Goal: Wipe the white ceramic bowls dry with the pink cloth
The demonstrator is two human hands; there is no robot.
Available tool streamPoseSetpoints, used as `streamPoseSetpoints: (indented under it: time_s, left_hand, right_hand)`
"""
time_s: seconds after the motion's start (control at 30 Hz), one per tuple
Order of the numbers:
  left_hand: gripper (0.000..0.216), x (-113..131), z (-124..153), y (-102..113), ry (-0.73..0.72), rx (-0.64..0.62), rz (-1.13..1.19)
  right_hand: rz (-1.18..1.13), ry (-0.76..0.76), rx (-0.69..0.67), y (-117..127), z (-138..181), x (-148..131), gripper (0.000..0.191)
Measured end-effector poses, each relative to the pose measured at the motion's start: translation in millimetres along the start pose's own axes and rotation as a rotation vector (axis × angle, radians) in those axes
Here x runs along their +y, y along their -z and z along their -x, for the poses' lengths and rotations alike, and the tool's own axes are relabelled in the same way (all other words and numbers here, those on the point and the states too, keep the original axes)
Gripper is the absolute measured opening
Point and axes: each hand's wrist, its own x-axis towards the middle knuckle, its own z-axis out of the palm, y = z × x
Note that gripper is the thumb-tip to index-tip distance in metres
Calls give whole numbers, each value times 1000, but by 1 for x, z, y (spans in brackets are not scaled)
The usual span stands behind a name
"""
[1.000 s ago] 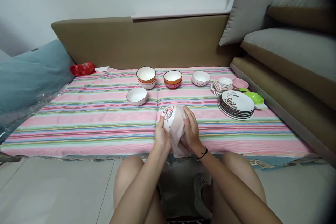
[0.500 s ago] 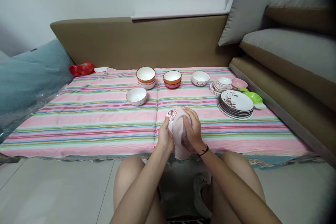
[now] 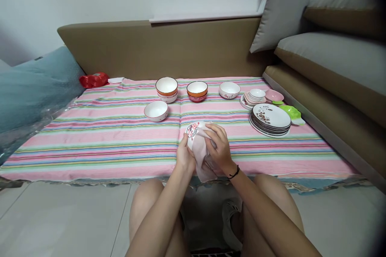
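Between my hands, above the front of the striped cloth, is a white bowl [image 3: 191,130] with a red and black printed pattern on its outer side. My left hand [image 3: 185,154] grips its left side, thumb near the pattern. A pale pinkish-grey cloth [image 3: 201,154] covers much of the bowl and hangs below it. My right hand [image 3: 219,144] is closed on that cloth and presses it against the bowl's right side. Behind my hands stand a white bowl with a thin red rim [image 3: 156,111], a stack of orange-banded bowls [image 3: 167,88] and a red-orange bowl stack [image 3: 197,91].
Another patterned bowl [image 3: 229,90] stands farther back. To the right are a stack of plates [image 3: 271,117], small dishes [image 3: 257,96], a pink bowl [image 3: 275,95] and a green dish [image 3: 292,113]. A red plastic bundle [image 3: 94,80] lies back left. Cushions [image 3: 334,60] rise at right.
The bowl has turned and shifted slightly left, so more of its printed side shows. My right hand has slid the cloth, its fingers now lower and flatter on the bowl.
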Motion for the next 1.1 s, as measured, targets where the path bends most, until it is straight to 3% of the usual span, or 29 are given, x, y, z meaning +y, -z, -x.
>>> streamPoseSetpoints:
  time_s: [0.37, 0.53, 0.8, 1.1]
  left_hand:
    - [34, -2, -3, 3, -27, -55, 21]
    - [35, 1, -1, 1, -76, -27, 30]
    - [43, 21, -10, 4, -164, -62, 124]
    - [40, 16, -4, 3, -91, -67, 62]
  right_hand:
    - [19, -77, 9, 2, -1, -2, 27]
    - [-2, -136, -25, 1, 1, 3, 37]
    - [11, 42, -105, 1, 6, -4, 43]
    - [18, 145, -146, 6, 7, -8, 57]
